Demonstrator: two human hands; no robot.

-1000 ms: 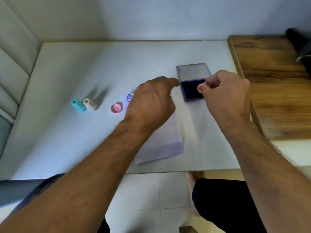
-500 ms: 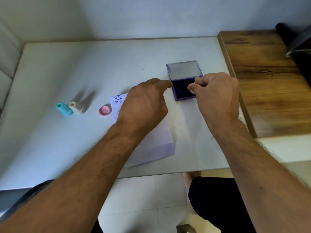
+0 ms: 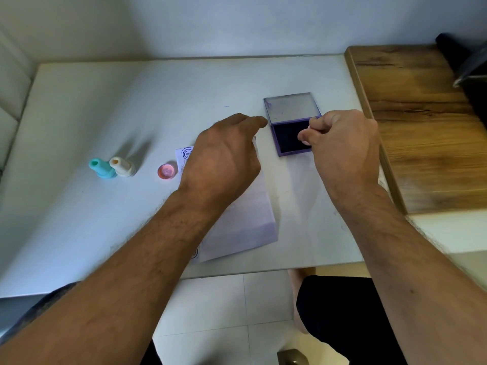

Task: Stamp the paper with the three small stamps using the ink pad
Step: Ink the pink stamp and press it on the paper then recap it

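My right hand (image 3: 342,143) is curled over the open purple ink pad (image 3: 287,143), and its fingertips pinch a small stamp that they almost wholly hide, down at the dark ink. The pad's clear lid (image 3: 292,106) lies folded back behind it. My left hand (image 3: 224,159) lies with relaxed fingers over the top of the white paper (image 3: 242,222), which carries a round blue mark (image 3: 187,153) at its top left corner. A teal stamp (image 3: 101,168) and a cream stamp (image 3: 121,167) stand side by side at the left.
A round pink cap (image 3: 166,171) lies between the two stamps and the paper. A wooden board (image 3: 421,127) adjoins the white table (image 3: 105,106) on the right, with a dark object (image 3: 469,69) at its far corner. The table's front edge runs just below the paper.
My right hand has stayed over the ink pad with the stamp, sinking slightly toward the ink. My left hand has kept its place on the paper. The view has shifted a little.
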